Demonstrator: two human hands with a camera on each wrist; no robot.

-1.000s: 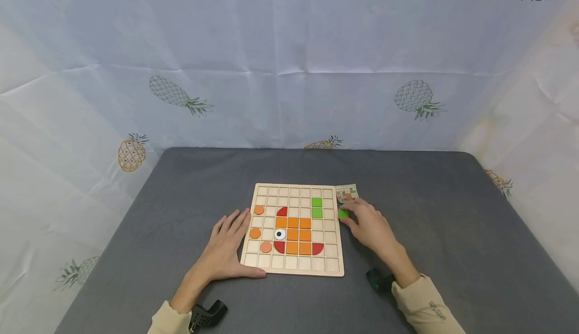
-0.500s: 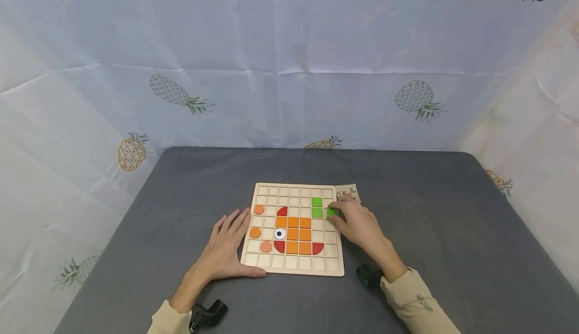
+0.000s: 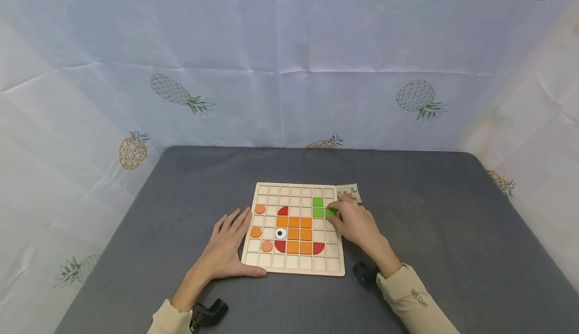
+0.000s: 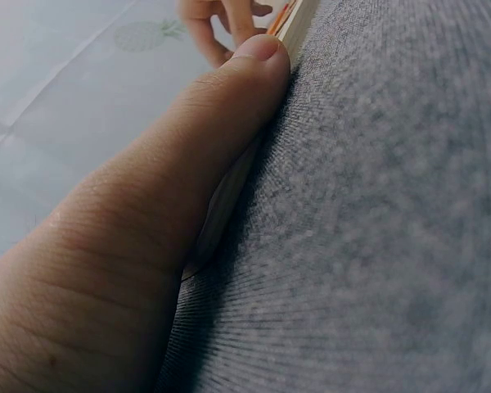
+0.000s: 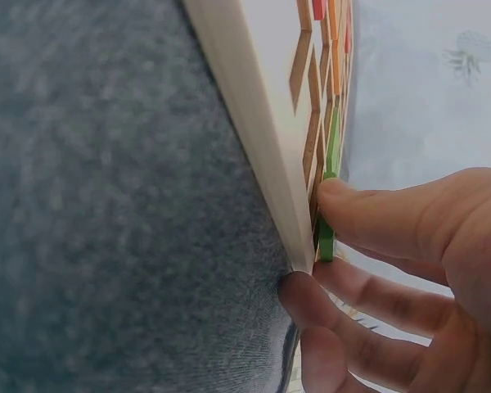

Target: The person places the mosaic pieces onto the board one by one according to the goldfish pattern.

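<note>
A wooden grid board (image 3: 296, 262) lies on the table with orange, red and green pieces set in its cells. My right hand (image 3: 357, 221) pinches a green square tile (image 3: 331, 213) at the board's right column, beside two green squares (image 3: 318, 207). In the right wrist view this green tile (image 5: 326, 239) sits between thumb and finger, at the board's edge; whether it is fully seated I cannot tell. Along the board's left side rests my left hand (image 3: 226, 251), fingers spread, its thumb (image 4: 258, 57) against the near edge.
Orange round pieces (image 3: 256, 232) and a white eye piece (image 3: 280, 233) sit on the board. A small printed card (image 3: 347, 189) lies by the far right corner, partly behind my right hand. A grey cloth (image 3: 203, 173) covers the table; a pineapple-print curtain (image 3: 289, 103) hangs behind.
My right hand has carried the green tile left from beside the board onto its right column, then moved only slightly. The left hand has stayed in place.
</note>
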